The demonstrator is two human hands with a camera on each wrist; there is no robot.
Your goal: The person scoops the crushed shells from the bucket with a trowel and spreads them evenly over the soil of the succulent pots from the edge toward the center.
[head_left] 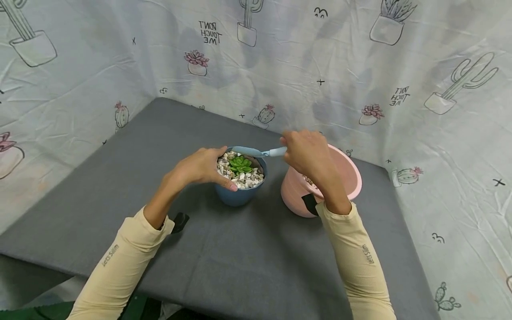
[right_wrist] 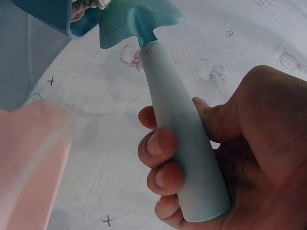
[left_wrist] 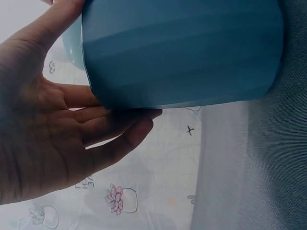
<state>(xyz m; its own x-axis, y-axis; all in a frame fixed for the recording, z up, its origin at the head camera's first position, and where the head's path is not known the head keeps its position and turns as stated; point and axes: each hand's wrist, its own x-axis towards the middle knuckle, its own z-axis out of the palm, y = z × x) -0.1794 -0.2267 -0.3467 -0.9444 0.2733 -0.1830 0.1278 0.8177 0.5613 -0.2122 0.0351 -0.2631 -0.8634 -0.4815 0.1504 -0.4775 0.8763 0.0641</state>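
My left hand (head_left: 204, 166) holds the side of a blue flower pot (head_left: 236, 198), thumb along the near rim and fingers on the far side. White and tan pebbles (head_left: 249, 179) fill the pot around a green succulent (head_left: 241, 164). In my right hand (head_left: 307, 152) is a light blue garden trowel (head_left: 246, 151); its pale handle (right_wrist: 182, 129) lies within the curled fingers in the right wrist view. The trowel's blade reaches over the far rim of the blue pot, tilted close above the pebbles.
A larger pink pot (head_left: 294, 195) stands to the right, under my right forearm, with some pebbles (head_left: 309, 181) visible inside. Both pots are on a grey cloth-covered table (head_left: 224, 266). Behind and beside it hangs a white curtain (head_left: 288, 58) with cactus drawings.
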